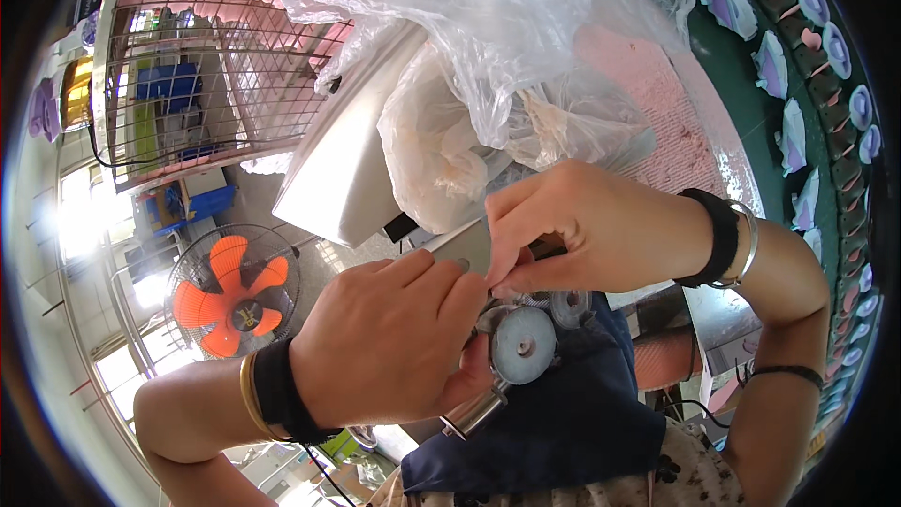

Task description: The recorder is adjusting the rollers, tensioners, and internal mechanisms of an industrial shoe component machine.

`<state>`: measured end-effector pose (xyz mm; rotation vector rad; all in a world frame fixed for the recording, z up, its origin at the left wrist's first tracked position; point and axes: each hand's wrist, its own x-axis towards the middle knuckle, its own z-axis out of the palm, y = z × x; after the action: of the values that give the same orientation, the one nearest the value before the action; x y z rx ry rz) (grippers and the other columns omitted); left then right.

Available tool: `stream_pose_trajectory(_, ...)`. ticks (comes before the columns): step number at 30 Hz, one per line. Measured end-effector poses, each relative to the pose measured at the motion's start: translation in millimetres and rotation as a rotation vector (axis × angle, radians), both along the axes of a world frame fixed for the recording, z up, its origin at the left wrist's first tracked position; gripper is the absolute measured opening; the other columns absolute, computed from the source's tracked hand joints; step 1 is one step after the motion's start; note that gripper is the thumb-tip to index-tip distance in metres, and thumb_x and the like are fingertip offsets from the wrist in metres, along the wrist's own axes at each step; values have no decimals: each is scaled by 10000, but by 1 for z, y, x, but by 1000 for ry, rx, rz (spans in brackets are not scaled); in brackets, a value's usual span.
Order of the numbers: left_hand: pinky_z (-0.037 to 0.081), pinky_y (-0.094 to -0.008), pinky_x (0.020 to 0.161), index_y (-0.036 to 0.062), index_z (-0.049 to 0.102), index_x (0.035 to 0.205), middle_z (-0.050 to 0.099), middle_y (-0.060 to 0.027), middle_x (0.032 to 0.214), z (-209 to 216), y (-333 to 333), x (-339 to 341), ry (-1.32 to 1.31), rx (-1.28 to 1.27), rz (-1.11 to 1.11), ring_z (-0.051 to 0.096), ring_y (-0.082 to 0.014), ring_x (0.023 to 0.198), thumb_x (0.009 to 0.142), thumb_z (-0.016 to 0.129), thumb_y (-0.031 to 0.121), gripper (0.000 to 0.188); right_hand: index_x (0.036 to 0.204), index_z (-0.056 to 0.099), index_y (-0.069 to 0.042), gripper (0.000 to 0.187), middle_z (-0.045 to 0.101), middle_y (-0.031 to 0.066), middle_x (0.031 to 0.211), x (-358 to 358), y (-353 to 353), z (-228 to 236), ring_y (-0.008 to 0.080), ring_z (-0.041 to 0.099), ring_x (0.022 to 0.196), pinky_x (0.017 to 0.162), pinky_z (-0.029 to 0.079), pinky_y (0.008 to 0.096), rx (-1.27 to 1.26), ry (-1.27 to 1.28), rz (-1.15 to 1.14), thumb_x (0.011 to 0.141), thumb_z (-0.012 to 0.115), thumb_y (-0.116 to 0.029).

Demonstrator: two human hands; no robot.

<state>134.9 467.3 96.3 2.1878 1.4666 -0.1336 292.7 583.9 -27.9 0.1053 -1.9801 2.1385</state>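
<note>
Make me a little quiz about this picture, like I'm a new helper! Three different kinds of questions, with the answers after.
1. Look at the fan. What colour are its blades?

2. True or false: the left hand and the right hand are close together.

3. Which of these is nearest to the round grey disc?
A. the fan
B. the left hand
C. the wire cage

Key:
1. Orange.
2. True.
3. B, the left hand.

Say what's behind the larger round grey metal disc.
Behind the disc, navy fabric shows at lower right, a silver metal cylinder at lower left; what the disc covers is hidden.
</note>
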Motion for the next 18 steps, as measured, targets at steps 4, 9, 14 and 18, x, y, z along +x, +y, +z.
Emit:
stream_pose_trajectory(4,444,-345,471,32,533,810,507,-79,675,-1,-1,1,-14,13,13,521,-242,553,635,686,145,259,929,675,-49,82,549,46,772,-4,-5,1,179,549,654,585,426,307,66,-7,-52,876,688,-110)
stream_pose_trajectory(9,446,-368,484,32,540,835,529,-84,681,1,-4,0,-25,-36,91,526,-258,553,634,709,155,290,902,651,-40,121,513,49,719,-7,-15,3,182,518,632,573,407,303,9,-123,-306,940,619,-150)
stream_pose_trajectory(14,463,-372,522,41,545,850,549,-83,673,4,-5,2,-15,-93,177,554,-266,568,643,717,152,291,920,651,-35,130,494,86,678,11,-16,-3,275,526,576,527,384,385,-39,81,-273,948,585,-143)
stream_pose_trajectory(18,490,-379,613,48,558,879,553,-78,632,6,-6,1,-80,-177,302,574,-273,568,646,724,153,305,1082,726,-85,219,491,48,674,32,-24,-6,208,534,520,459,385,337,66,101,-280,927,580,-134)
